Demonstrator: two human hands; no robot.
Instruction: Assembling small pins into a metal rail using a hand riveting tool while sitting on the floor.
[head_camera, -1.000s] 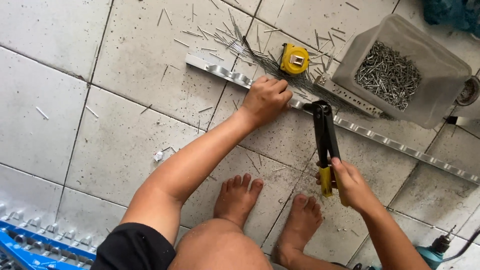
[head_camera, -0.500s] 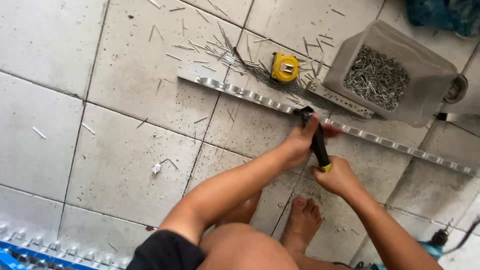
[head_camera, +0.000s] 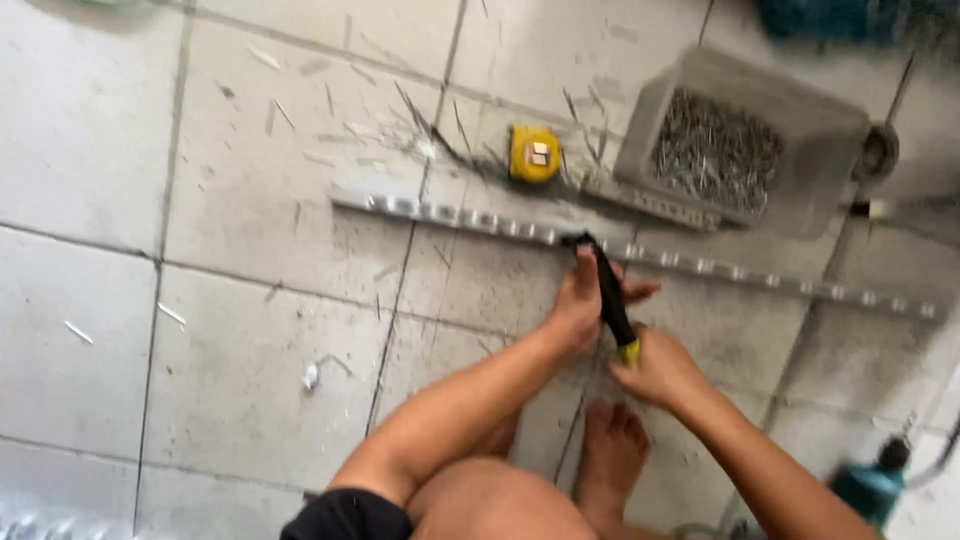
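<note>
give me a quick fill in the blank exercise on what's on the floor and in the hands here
1. Both hands, the left hand and the right hand, grip a black riveting tool whose handle end is coloured ____.
2. The tool's head meets the long perforated metal ____ lying across the tile floor.
3. The grey plastic tub is filled with loose metal ____.
4. The yellow tape measure lies to the ____ of the tub in the picture.

Missing words: yellow; strip; rivets; left

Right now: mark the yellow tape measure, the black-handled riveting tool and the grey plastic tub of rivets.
yellow tape measure (head_camera: 534, 153), head view, top face of its case
black-handled riveting tool (head_camera: 607, 290), head view, middle of the black handle
grey plastic tub of rivets (head_camera: 835, 185), head view, right wall
</note>
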